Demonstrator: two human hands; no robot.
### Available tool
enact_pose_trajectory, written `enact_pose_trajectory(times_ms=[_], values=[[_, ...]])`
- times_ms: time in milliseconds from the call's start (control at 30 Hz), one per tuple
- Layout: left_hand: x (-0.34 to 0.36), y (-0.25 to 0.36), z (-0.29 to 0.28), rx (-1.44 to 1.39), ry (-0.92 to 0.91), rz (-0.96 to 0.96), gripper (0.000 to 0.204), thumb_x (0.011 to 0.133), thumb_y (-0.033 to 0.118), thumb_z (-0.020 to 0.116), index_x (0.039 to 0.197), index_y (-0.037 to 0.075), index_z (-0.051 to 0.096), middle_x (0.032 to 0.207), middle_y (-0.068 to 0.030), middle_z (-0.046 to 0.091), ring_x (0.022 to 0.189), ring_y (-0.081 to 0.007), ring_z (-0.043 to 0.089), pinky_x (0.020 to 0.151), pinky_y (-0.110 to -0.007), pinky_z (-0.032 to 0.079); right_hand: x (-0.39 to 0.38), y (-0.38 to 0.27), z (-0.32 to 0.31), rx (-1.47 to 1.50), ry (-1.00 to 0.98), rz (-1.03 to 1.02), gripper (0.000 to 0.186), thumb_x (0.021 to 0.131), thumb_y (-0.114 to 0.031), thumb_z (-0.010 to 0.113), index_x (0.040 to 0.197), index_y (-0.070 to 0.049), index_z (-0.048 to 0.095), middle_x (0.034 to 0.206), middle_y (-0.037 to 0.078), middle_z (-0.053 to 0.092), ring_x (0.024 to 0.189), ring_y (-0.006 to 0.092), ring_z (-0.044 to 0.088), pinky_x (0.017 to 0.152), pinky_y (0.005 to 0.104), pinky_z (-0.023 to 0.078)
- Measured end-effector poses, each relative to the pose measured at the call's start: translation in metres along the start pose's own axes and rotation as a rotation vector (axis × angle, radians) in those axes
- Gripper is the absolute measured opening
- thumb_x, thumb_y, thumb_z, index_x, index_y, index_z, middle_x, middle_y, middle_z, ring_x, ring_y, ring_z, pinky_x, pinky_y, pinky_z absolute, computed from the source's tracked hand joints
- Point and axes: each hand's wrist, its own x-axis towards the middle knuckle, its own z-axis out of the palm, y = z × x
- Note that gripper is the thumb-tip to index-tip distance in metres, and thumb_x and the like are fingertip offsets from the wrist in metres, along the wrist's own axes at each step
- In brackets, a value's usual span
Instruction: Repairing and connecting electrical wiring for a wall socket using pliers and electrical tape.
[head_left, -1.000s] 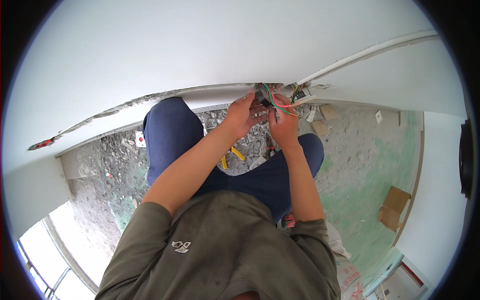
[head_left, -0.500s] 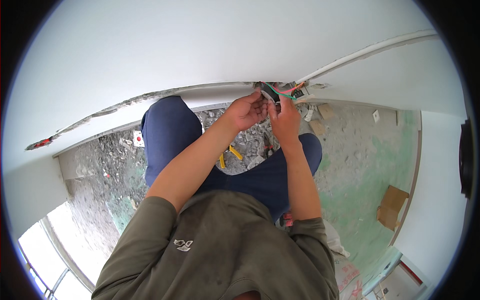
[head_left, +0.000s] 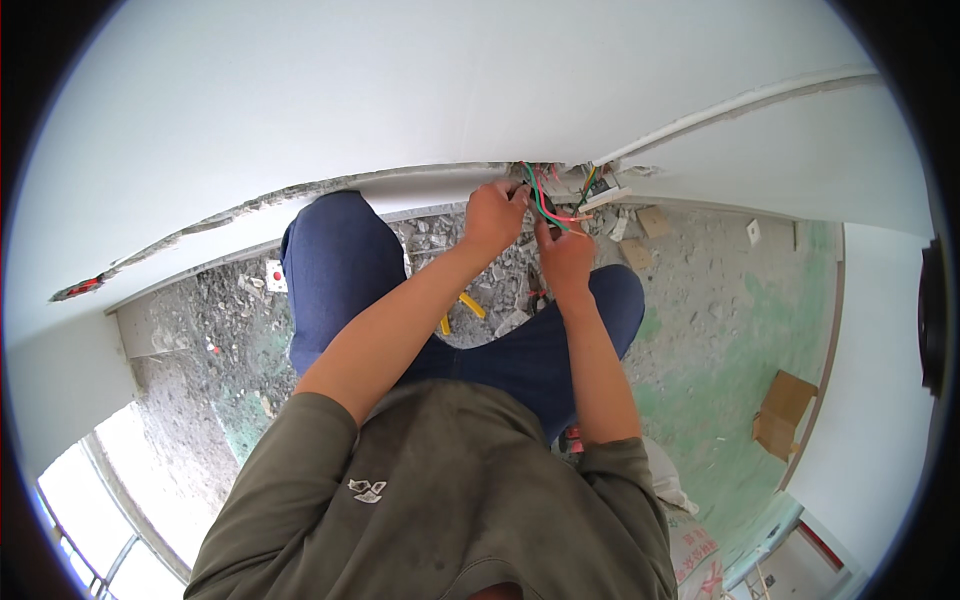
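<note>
White plastered wall [head_left: 420, 90] overhead and ahead, with a ragged chased groove [head_left: 300, 200] running along its lower edge and a white conduit [head_left: 740, 105] slanting up to the right. Rubble-strewn concrete floor [head_left: 700, 300] below, patched with green, scattered with plaster chips.

Crouching over blue-trousered knees [head_left: 340, 260], both bare forearms reaching up from olive sleeves to an opening at the foot of the wall. Left hand [head_left: 493, 215] raised at the opening, fingers [head_left: 510, 192] curled in and pinched around the bundle of coloured wires [head_left: 545, 200]: green, red and pale strands spilling out of the hole. Right hand [head_left: 565, 258] just beneath and right of the left, nearly touching it, fingers folded shut around the lower run of the same wires; whether a small tool also sits in that grip, cannot tell. Wires hanging between the two hands, close against the wall, well above the floor.

Yellow-handled tool [head_left: 460, 310] lying on the floor between the knees, partly hidden behind the left forearm. Small white-and-red box [head_left: 274, 275] on the rubble left of the left knee. Brown cardboard box [head_left: 785, 412] well apart at far right, near the green-edged wall. White printed sack [head_left: 690, 545] at lower right. Bright window [head_left: 90, 520] at lower left.
</note>
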Motion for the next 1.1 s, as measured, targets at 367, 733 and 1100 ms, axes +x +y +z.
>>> enact_pose_trajectory(times_ms=[367,733,1100], values=[[-0.017,-0.024,-0.026,-0.299,-0.236,-0.139,0.024,0.089,0.016,0.062,0.106,0.0,0.062,0.098,-0.0134,0.065,0.088,-0.0261,0.064,0.076,-0.035,0.049,0.016,-0.003,0.025,0.928,-0.638,0.652,0.026,0.093,-0.024,0.05,0.089,-0.001,0.062,0.072,0.008,0.065,0.056,0.0145,0.061,0.051,0.029,0.049],[-0.025,-0.005,-0.043,-0.733,-0.197,-0.135,0.033,0.088,0.011,0.064,0.118,0.0,0.054,0.099,-0.0071,0.062,0.09,-0.0132,0.06,0.08,-0.028,0.051,0.008,-0.044,-0.003,-0.011,0.08,-0.525,0.03,0.082,-0.009,0.065,0.111,-0.01,0.061,0.105,0.013,0.063,0.091,0.0291,0.063,0.072,0.0351,0.053],[-0.016,0.005,-0.023,-1.123,-0.311,-0.542,0.027,0.099,0.029,0.047,0.116,0.009,0.055,0.1,-0.0042,0.056,0.094,-0.0161,0.054,0.079,-0.037,0.05,0.034,-0.038,-0.034,-0.29,0.017,-0.598,0.036,0.081,-0.015,0.068,0.116,-0.012,0.057,0.082,0.014,0.065,0.069,0.0338,0.063,0.062,0.0404,0.052]])
